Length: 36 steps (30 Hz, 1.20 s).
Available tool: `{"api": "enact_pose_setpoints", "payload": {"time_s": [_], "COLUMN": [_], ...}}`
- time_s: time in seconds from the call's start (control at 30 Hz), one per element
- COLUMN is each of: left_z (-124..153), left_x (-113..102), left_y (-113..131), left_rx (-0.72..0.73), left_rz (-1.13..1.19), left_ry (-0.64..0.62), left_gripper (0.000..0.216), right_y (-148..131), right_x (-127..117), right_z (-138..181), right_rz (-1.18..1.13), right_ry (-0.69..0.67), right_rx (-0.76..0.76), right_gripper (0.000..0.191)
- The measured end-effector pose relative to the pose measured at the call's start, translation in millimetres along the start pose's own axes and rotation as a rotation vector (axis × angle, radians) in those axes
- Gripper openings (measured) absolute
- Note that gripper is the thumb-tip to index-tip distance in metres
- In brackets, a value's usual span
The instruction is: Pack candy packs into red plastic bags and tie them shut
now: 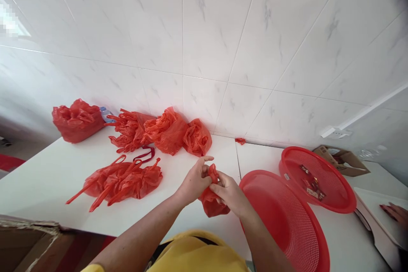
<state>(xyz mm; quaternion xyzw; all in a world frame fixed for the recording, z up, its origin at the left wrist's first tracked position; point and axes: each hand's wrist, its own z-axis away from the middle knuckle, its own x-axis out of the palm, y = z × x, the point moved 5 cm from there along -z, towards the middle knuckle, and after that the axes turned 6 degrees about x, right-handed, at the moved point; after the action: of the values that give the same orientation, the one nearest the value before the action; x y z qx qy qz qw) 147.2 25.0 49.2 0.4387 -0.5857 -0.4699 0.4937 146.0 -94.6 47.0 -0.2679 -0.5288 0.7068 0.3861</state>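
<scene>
A small red plastic bag (211, 202) hangs between both my hands above the white table (54, 178). My left hand (194, 180) pinches the bag's top, fingers closed on the plastic. My right hand (231, 195) grips the same bag from the right side, fingers wrapped on it. The bag's lower part bulges below my hands. What is inside it is hidden.
Several filled red bags lie on the table: one (76, 120) far left, a cluster (165, 131) at the wall, a pile (123, 180) nearer. Two red mesh baskets (287, 221) (318, 178) sit right. A cardboard box (342, 160) and another person's hand (397, 213) are far right.
</scene>
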Motion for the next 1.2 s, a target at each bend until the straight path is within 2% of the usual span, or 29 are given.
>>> {"api": "enact_pose_setpoints", "payload": {"time_s": [0.07,0.13,0.23,0.3,0.37,0.43,0.5,0.57,0.63,0.7,0.8,0.9,0.97,1.1,1.2], "left_z": [3,8,17,21,21,20,17,15,16,17,16,13,10,4,2], "left_x": [4,0,-12,-11,-5,-2,-3,-6,-7,-2,7,7,8,10,4], "left_y": [1,4,9,11,9,7,4,4,5,6,8,9,7,-7,-20], "left_rx": [0.0,0.064,0.24,0.349,0.418,0.438,0.414,0.374,0.352,0.346,0.347,0.349,0.32,0.147,0.032], "left_rz": [0.147,0.169,-0.133,-0.386,-0.559,-0.665,-0.694,-0.607,-0.47,-0.384,-0.374,-0.364,-0.317,-0.214,-0.151], "left_ry": [0.001,0.067,0.189,0.126,-0.009,-0.074,-0.041,0.053,0.128,0.114,0.07,0.14,0.133,0.018,0.048], "left_gripper": [0.053,0.049,0.034,0.031,0.033,0.02,0.007,0.013,0.012,0.013,0.014,0.013,0.013,0.015,0.013], "right_y": [8,17,27,28,29,31,31,29,27,26,26,27,25,18,18], "right_x": [1,-2,-6,-5,-3,-1,1,2,0,-4,-10,-11,-10,-7,-10], "right_z": [-7,-13,-18,-21,-22,-21,-20,-18,-16,-15,-15,-14,-14,-12,-11], "right_rz": [-0.093,-0.176,-0.31,-0.399,-0.464,-0.494,-0.488,-0.485,-0.509,-0.56,-0.616,-0.64,-0.64,-0.578,-0.532], "right_ry": [0.043,0.108,0.164,0.156,0.149,0.157,0.119,0.037,-0.026,-0.056,-0.078,-0.069,-0.096,-0.177,-0.129], "right_rx": [0.009,0.039,0.072,0.07,0.081,0.105,0.107,0.074,0.035,0.004,-0.026,-0.051,-0.077,-0.101,-0.066], "right_gripper": [0.031,0.036,0.035,0.034,0.037,0.037,0.035,0.033,0.039,0.048,0.05,0.044,0.035,0.02,0.03]}}
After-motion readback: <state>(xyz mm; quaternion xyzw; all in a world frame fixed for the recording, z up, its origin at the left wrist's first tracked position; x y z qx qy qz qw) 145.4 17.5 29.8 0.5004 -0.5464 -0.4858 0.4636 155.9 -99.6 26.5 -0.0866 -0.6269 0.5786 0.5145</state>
